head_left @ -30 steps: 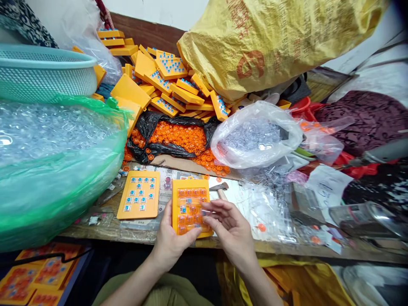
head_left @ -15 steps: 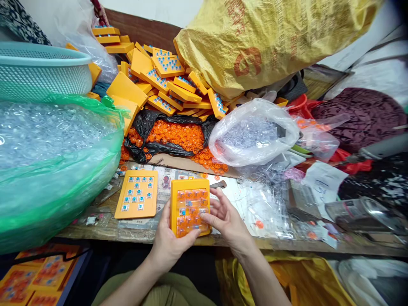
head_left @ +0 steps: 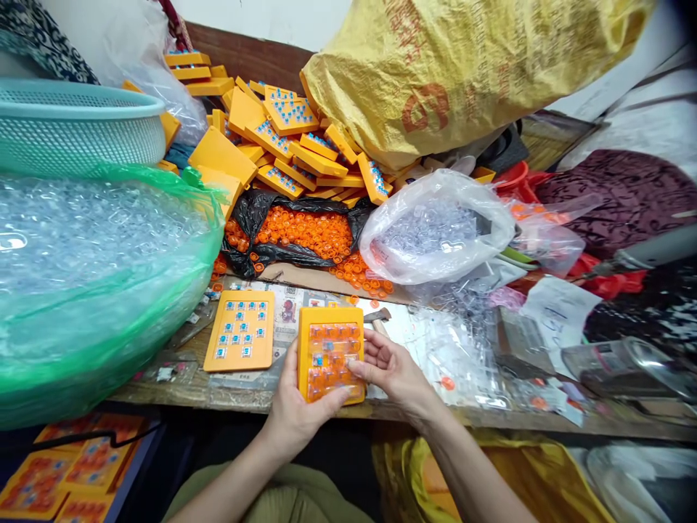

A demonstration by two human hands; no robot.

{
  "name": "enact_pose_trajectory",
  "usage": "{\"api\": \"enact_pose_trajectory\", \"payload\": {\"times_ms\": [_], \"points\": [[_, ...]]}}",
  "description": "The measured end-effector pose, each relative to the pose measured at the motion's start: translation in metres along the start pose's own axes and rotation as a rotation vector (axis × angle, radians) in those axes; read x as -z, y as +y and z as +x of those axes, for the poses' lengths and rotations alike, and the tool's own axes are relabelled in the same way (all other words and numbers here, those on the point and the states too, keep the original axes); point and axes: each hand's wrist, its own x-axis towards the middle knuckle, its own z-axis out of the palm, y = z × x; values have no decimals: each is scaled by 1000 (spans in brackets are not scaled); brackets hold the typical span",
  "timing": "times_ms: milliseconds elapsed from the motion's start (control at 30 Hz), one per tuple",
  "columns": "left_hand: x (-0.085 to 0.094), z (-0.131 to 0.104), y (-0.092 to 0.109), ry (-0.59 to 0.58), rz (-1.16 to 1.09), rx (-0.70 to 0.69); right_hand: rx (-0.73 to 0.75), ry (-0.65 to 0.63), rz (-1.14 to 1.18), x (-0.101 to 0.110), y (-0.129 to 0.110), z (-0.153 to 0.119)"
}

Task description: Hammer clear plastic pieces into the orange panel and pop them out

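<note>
A yellow block (head_left: 332,317) with rows of clear-covered orange pieces and a few blue ones is tilted up over the table's front edge. My left hand (head_left: 305,403) grips its left side and lower edge, the thumb lying across the bottom row. On the block's right side, my right hand (head_left: 395,374) has its thumb against a piece on the face and its fingers curled by the edge. To the left, a second yellow block (head_left: 239,330) with blue pieces and no orange ones lies flat on the newspaper.
Behind are a black bag of orange rings (head_left: 305,232), a white bag of clear pieces (head_left: 430,225) and piled yellow blocks (head_left: 218,156). A large green bag (head_left: 109,312) stands left; a clear cup (head_left: 604,367) lies right. Filled blocks (head_left: 33,479) sit lower left.
The whole view has shifted slightly, so things appear a little further right. Both hands keep their hold on the block, with the right thumb still at the same part of its face.
</note>
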Motion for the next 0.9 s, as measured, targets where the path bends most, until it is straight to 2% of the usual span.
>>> {"api": "enact_pose_trajectory", "payload": {"times_ms": [100, 167, 200, 267, 333, 367, 433, 500, 567, 700, 833, 900], "points": [[-4, 3, 10, -56, -201, 62, 83, 35, -138, 0, -31, 16], [-6, 4, 15, -69, -280, 97, 346, 147, -370, -21, -65, 29], [-6, 5, 17, -67, -297, 114, 535, 141, -464, -40, -83, 36], [-5, 5, 18, -52, -302, 135, 915, 8, -587, -90, -118, 52], [-4, 4, 17, -20, -292, 131, 1104, -214, -748, -150, -143, 71], [-4, 3, 17, 2, -290, 123, 1137, -253, -847, -179, -150, 82], [-3, 2, 15, 30, -291, 115, 1092, -364, -1125, -227, -154, 102], [-3, 2, 15, 35, -289, 125, 1013, -367, -1200, -257, -147, 118], [-3, 2, 15, 33, -290, 148, 960, -352, -1218, -269, -136, 126], [0, 4, 15, 52, -320, 207, 1006, -326, -1196, -265, -123, 124], [3, 6, 10, 50, -331, 241, 1058, -319, -1232, -257, -130, 118], [5, 7, 8, 32, -371, 233, 1131, -268, -1241, -246, -138, 111]]}}
